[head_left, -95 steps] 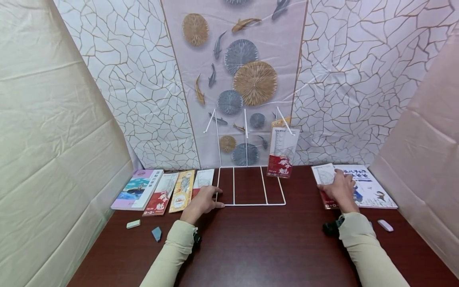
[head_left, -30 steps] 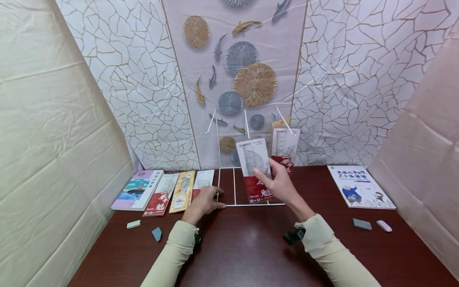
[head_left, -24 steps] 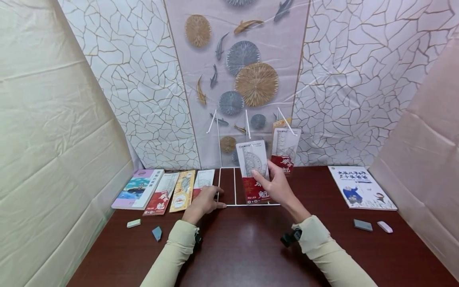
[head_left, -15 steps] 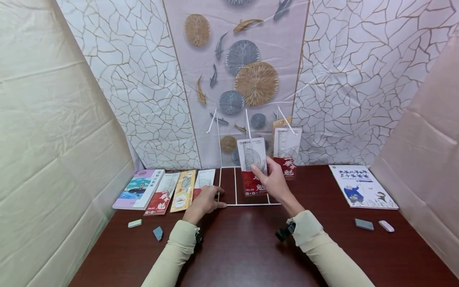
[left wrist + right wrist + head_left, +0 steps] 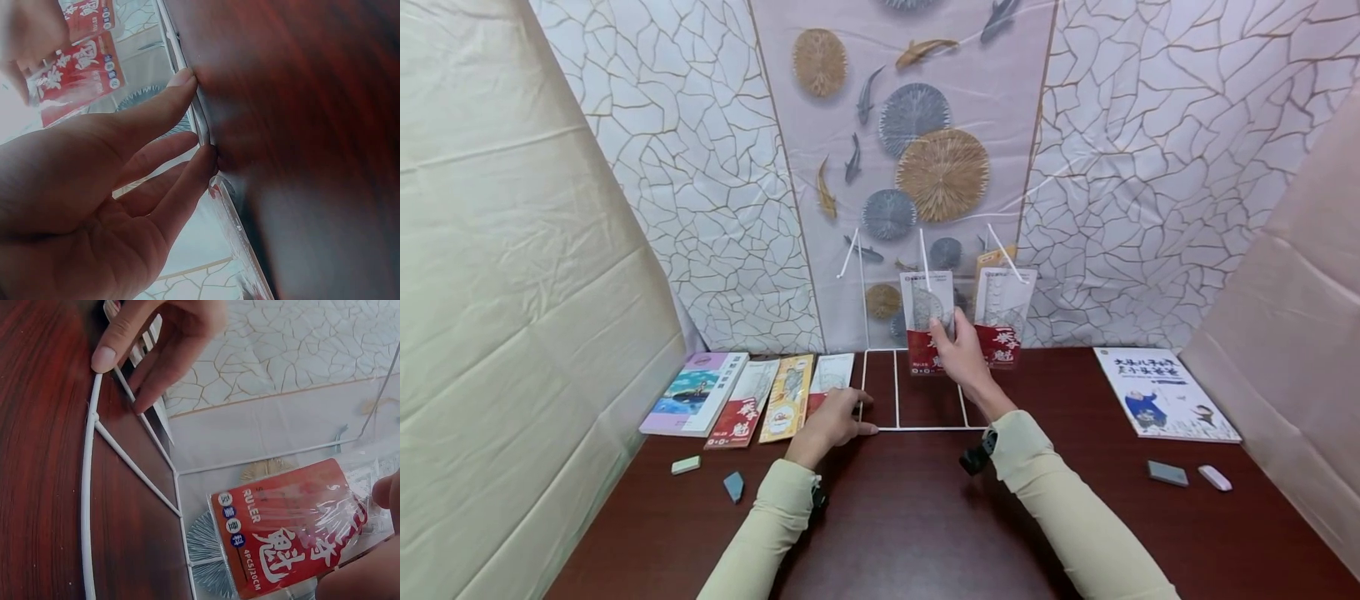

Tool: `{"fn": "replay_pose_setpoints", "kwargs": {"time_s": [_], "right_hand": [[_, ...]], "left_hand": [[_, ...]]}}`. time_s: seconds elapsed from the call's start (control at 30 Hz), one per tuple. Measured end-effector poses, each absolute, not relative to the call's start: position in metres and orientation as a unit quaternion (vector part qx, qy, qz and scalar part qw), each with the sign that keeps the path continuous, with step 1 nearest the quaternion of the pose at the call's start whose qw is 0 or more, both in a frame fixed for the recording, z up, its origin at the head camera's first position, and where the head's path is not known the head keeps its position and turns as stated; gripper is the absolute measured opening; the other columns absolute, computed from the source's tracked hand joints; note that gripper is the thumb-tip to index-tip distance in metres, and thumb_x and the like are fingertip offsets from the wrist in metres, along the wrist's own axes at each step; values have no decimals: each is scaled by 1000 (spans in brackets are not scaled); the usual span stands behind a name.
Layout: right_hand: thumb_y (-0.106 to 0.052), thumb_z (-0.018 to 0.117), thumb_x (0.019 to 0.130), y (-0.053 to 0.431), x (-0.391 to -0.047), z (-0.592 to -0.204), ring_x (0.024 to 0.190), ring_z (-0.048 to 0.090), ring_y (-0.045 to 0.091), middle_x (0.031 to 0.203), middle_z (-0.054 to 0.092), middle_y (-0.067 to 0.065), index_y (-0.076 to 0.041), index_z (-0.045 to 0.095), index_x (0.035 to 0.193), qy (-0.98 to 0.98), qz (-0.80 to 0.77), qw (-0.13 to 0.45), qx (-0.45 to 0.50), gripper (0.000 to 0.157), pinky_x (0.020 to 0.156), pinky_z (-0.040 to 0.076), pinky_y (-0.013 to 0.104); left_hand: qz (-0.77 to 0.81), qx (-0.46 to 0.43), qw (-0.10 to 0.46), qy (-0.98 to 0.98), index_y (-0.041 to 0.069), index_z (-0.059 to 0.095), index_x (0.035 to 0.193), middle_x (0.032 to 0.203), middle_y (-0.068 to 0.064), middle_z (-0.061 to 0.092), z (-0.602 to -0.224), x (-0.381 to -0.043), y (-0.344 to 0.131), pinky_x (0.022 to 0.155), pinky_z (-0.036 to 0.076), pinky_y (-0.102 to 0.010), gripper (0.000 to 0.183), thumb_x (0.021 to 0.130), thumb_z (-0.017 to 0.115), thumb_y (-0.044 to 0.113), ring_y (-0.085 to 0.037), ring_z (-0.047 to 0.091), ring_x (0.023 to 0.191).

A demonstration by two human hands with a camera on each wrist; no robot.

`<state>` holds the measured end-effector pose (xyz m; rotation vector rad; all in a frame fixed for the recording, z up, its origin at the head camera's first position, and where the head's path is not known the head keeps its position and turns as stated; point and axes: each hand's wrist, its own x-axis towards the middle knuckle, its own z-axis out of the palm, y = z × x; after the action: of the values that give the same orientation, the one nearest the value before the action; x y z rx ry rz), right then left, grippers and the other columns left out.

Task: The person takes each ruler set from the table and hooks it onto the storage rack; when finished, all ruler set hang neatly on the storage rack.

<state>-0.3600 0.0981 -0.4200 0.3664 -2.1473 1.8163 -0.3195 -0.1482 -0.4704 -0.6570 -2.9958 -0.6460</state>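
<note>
My right hand [image 5: 962, 354] grips a packaged ruler set [image 5: 928, 354] with a red lower half, thumb on its front. The pack hangs upright at the middle hook [image 5: 925, 258] of a white wire display rack [image 5: 897, 392]; the hook's end shows in front of the pack's upper part. My left hand [image 5: 835, 419] holds the rack's front left base corner, thumb on the front rod and fingers on the side rod [image 5: 150, 431]. On the right hook [image 5: 1006, 254] hangs another red ruler pack [image 5: 1006, 312], a yellow pack [image 5: 997, 257] behind it. The left hook [image 5: 847, 254] carries nothing.
Left of the rack lie a pink-edged book [image 5: 696, 392], a red ruler pack [image 5: 741, 408], a yellow pack [image 5: 787, 396] and another ruler pack [image 5: 831, 372]. A white book [image 5: 1165, 392] lies right. Erasers [image 5: 1167, 473] sit at both sides of the dark table [image 5: 895, 517].
My right hand took the ruler pack from beside the white book, carried it left to the rack and moved it up and back to the middle hook. The left hand stays at the rack's corner.
</note>
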Motion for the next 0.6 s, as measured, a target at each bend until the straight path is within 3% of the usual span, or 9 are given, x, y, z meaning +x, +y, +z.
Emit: {"fn": "replay_pose_setpoints", "kwargs": {"time_s": [0.07, 0.2, 0.4, 0.6], "right_hand": [[-33, 48, 106, 100, -359, -420, 87, 51, 20, 106, 57, 13, -11, 52, 132, -754, 630, 146, 115, 35, 74, 45, 28], [-41, 45, 106, 103, -356, -424, 85, 47, 21, 102, 54, 12, -9, 53, 125, -768, 621, 129, 94, 38, 75, 42, 32], [-36, 50, 105, 108, -349, -432, 122, 57, 26, 134, 60, 16, -8, 50, 137, -766, 622, 138, 92, 43, 102, 46, 42], [-16, 56, 103, 114, -323, -422, 142, 43, 39, 150, 47, 25, 0, 42, 148, -766, 606, 164, 141, 51, 119, 34, 51]], "left_hand": [[-205, -211, 4, -956, 5, 70, 123, 122, -12, 71, -471, -320, -147, 103, 51, -43, 50, 82, 84, 29, -29, 64, 115], [-207, -208, 2, -956, 5, 70, 123, 123, -12, 71, -470, -321, -146, 103, 51, -43, 50, 82, 84, 30, -29, 64, 115], [-208, -208, 3, -956, 6, 71, 122, 122, -12, 71, -469, -320, -146, 102, 51, -43, 49, 81, 85, 29, -30, 64, 114], [-210, -212, 4, -954, 3, 70, 121, 122, -15, 70, -468, -317, -148, 102, 50, -45, 49, 81, 85, 27, -30, 64, 114]]}}
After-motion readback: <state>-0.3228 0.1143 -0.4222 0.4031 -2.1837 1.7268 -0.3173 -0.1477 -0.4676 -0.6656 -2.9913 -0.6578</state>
